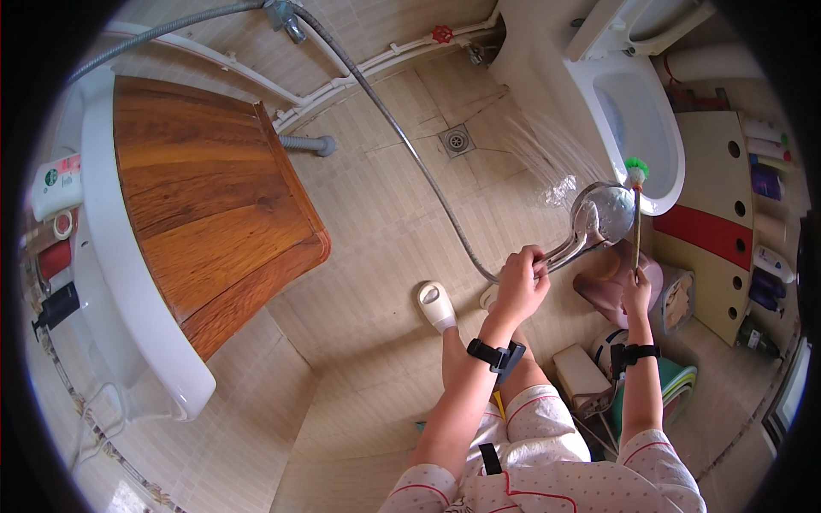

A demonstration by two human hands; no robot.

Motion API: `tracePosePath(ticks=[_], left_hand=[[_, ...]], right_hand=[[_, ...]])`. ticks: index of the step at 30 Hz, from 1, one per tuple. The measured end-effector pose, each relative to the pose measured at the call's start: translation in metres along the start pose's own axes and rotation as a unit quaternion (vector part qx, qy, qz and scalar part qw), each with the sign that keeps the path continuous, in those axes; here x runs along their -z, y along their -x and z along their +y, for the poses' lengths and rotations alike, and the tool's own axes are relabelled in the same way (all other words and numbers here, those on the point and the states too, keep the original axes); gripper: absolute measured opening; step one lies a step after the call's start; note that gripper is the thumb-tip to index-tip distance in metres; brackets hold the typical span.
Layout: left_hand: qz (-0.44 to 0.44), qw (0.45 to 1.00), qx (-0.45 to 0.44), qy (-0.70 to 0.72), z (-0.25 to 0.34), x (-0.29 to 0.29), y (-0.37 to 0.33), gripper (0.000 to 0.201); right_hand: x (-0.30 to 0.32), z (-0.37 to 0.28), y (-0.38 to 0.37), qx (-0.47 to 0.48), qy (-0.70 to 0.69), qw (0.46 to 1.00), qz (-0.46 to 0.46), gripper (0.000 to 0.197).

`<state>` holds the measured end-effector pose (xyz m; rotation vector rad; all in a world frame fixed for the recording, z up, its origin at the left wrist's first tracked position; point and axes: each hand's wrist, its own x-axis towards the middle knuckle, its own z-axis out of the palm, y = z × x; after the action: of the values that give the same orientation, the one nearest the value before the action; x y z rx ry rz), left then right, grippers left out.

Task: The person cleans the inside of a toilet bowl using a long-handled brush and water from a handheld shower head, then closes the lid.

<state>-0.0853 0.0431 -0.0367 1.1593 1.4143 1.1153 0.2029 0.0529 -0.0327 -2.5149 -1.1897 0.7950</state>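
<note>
My left hand (520, 284) is closed around the handle of a shower head (605, 214), which sprays water (547, 158) away from me, beside the toilet. A metal hose (402, 141) curves from the wall fitting down to my left hand. In my right hand (640, 291) is the thin brown handle of a brush (636, 175) with green bristle tips. The brush head overlaps the near rim of the white toilet bowl (637, 111); whether it touches is unclear. The toilet's lid and seat (641, 30) are raised.
To the left stands a wood-grain cabinet (205, 205) under a white basin (103, 171) with bottles. A floor drain (457, 140) lies ahead. Right are a bucket-like pink container (599, 286), a cream-and-red panel (705, 227), and several bottles (774, 265). A red valve (442, 34) sits on the wall pipe.
</note>
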Motion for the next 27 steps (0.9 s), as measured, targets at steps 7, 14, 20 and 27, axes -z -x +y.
tracePosePath(ticks=[7,14,20,27], left_hand=[[0.015,0.999,-0.030,-0.034,0.012,0.004,-0.008,0.025],[0.045,0.994,-0.042,-0.088,0.019,0.012,-0.011,0.028],[0.042,0.998,0.024,-0.051,0.011,0.015,-0.003,0.030],[0.044,0.991,0.115,0.051,0.022,0.010,0.008,0.035]], right_hand=[[0.000,-0.007,0.005,-0.030,-0.052,0.998,-0.021,0.015],[-0.001,0.001,0.005,0.056,-0.032,0.998,0.020,0.015],[0.005,-0.005,0.009,0.010,-0.059,0.998,-0.017,0.021],[0.011,0.014,0.000,0.026,-0.026,0.999,-0.016,0.030]])
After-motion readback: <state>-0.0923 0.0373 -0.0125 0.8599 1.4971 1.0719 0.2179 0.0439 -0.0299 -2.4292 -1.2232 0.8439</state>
